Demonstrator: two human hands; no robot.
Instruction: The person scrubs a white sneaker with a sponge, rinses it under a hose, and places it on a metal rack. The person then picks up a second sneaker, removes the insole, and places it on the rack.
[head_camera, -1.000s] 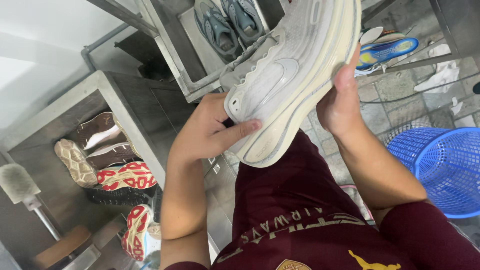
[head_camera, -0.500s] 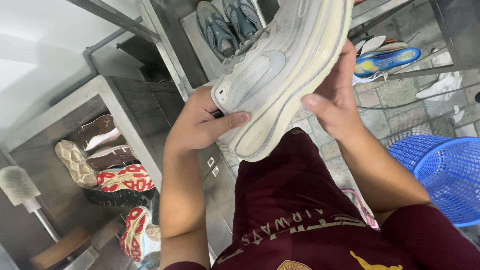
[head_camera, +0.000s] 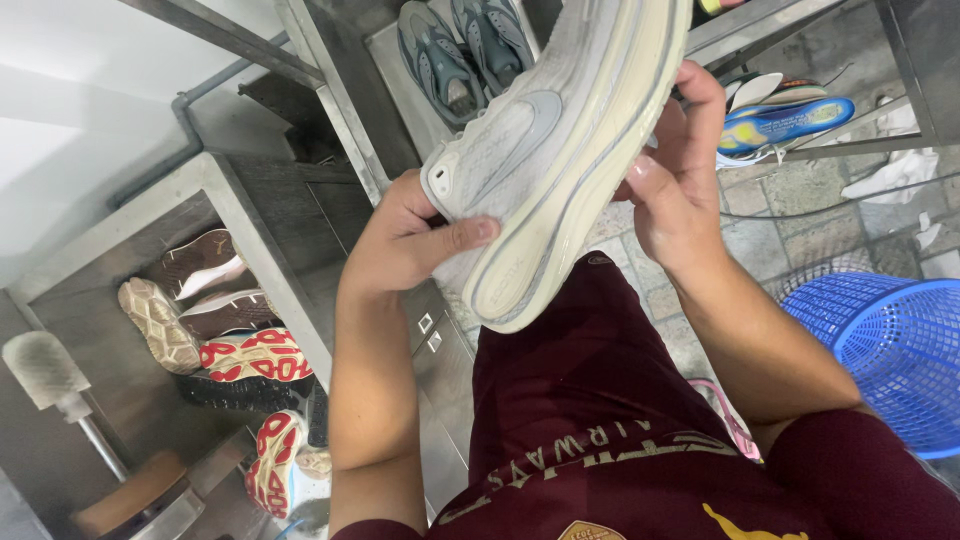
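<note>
I hold a white sneaker with a thick cream sole in front of me, tilted on its side with the heel toward my lap. My left hand grips the heel, thumb pressed across the side near the sole. My right hand clasps the sole's edge at mid-length, fingers curled over it. The toe end runs out of the top of the frame.
A steel bin at the left holds several sneakers, red-and-white and brown ones. A grey pair lies on a steel tray above. A blue mesh basket stands right; blue insoles lie on a rack. A brush stands lower left.
The sneaker has rotated so its sole edge faces me more. My right hand shifted up along the sole, and its fingers now curl over the edge.
</note>
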